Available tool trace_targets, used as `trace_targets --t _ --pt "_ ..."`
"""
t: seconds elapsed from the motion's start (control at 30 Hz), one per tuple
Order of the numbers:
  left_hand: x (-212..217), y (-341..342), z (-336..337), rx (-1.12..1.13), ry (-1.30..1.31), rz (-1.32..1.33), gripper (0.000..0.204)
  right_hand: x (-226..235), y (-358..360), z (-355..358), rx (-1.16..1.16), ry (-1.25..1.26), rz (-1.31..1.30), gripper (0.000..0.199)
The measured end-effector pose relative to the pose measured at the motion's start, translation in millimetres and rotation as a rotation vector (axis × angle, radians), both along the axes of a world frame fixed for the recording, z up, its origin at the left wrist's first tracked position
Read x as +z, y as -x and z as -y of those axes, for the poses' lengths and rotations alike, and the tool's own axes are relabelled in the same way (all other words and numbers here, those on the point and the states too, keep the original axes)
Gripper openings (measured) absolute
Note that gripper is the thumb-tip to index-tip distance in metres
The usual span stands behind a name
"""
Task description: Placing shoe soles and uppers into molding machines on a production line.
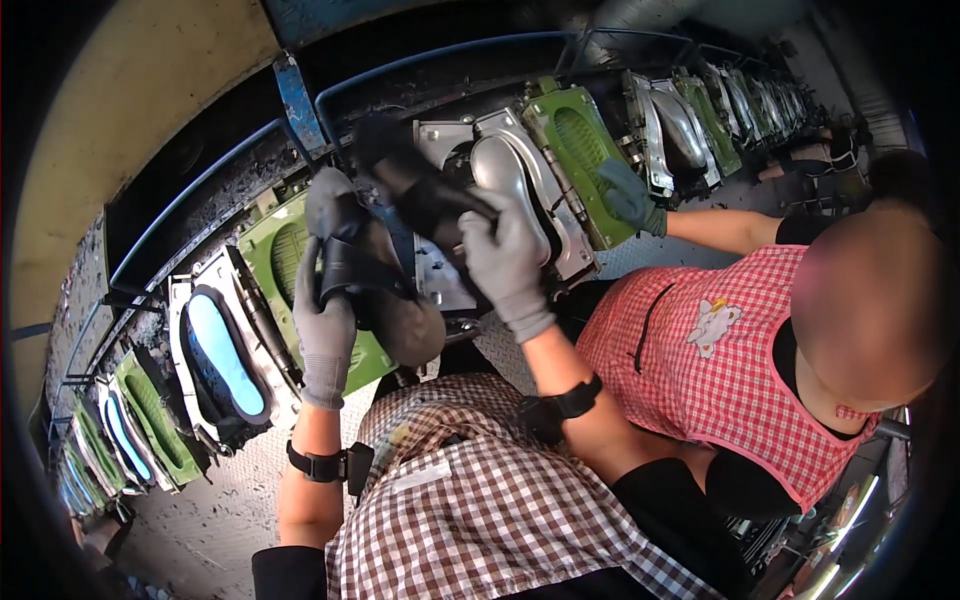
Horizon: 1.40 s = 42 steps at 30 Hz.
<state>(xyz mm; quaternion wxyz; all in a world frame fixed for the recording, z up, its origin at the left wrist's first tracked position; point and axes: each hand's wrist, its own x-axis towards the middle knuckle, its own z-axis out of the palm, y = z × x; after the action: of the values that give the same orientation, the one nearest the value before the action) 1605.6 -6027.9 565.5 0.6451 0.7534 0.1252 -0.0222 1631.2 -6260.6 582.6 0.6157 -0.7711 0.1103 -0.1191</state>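
Head view: your gloved left hand [325, 325], left of centre, is closed around a black sandal [352, 268]. Your right hand [505, 262], at centre, grips a dark brush-like tool [415, 185] — over the open metal mould [520, 190]. A co-worker's gloved hand [630, 198] touches the green mould plate [580, 160], upper right.

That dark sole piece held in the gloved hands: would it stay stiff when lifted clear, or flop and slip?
The dark sole piece probably flexes: it looks thin, long and rubbery, and is blurred. It seems light, since the right hand holds it by the fingers alone. Slipping looks unlikely, as both the right and left hand wear knit gloves, though its surface is unclear.
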Motion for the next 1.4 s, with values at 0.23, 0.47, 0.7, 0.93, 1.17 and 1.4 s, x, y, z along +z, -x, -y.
trace_targets --t 0.23,0.47,0.7,0.93,1.17,1.4 --pt "35.0 -13.7 96.4 0.018 0.056 0.145 0.068 -23.9 16.6 136.4 0.079 0.902 -0.079 0.041" --pt "28.5 -8.0 194.7 -0.288 0.055 0.326 0.080 11.5 74.8 148.5 0.011 -0.192 0.026 0.065" --pt "-3.4 16.8 210.4 -0.289 -0.658 0.517 0.093 -69.5 69.5 230.1 -0.232 0.007 -0.094 0.052" --pt "-103.0 17.2 192.5 -0.046 -0.075 0.123 0.076 -63.1 89.9 169.6 -0.061 0.522 0.221 0.063" --pt "-93.9 47.8 191.0 -0.170 -0.044 0.211 0.093 -87.0 97.5 143.9 0.017 -0.309 -0.262 0.065" --pt "-193.0 -20.9 162.1 -0.297 0.356 0.037 0.073 -78.7 46.5 158.1 0.073 -0.329 -0.069 0.040"
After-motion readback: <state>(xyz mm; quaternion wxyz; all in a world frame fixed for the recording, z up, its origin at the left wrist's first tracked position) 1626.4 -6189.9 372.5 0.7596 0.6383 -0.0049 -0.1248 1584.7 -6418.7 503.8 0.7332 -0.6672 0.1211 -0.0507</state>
